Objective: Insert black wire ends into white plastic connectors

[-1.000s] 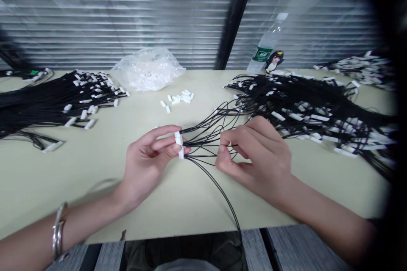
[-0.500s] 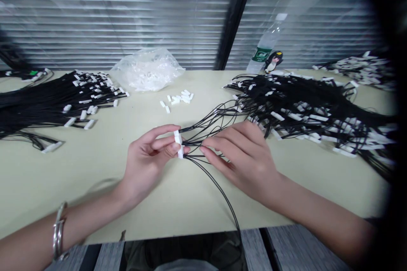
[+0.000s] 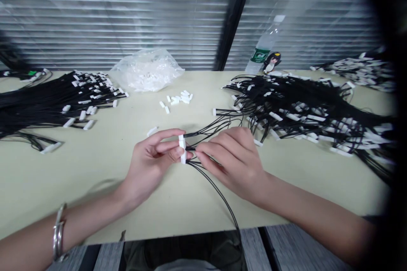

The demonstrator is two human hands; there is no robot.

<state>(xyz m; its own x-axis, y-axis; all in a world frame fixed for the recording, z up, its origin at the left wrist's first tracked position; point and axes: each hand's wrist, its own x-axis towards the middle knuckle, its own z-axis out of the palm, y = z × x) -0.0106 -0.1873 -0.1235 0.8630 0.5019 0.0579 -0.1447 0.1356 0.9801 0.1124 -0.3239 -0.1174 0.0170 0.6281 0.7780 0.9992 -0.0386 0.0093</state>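
Between the thumb and fingers of my left hand (image 3: 152, 159) is a white plastic connector (image 3: 182, 149), held upright on its long side. Thin black wires (image 3: 203, 130) run out of its right face, some toward the pile at the right and some curving down past the table edge. My right hand (image 3: 233, 161) is closed in a pinch on black wires close to the connector's middle. Its fingertips hide how many wires are in the pinch. Just behind my left hand a small white piece (image 3: 152, 131) lies partly covered.
Bundles of black wires with white connectors lie at the left (image 3: 47, 101) and right (image 3: 302, 106). Loose white housings (image 3: 179, 98) and a clear plastic bag (image 3: 148, 71) are farther back. A water bottle (image 3: 262, 48) and a penguin-like figurine (image 3: 271, 62) stand by the window blinds.
Both hands shift slightly; the connector moves a little right and down. My right fingertips have come closer to it. A small white piece now shows behind my left hand.
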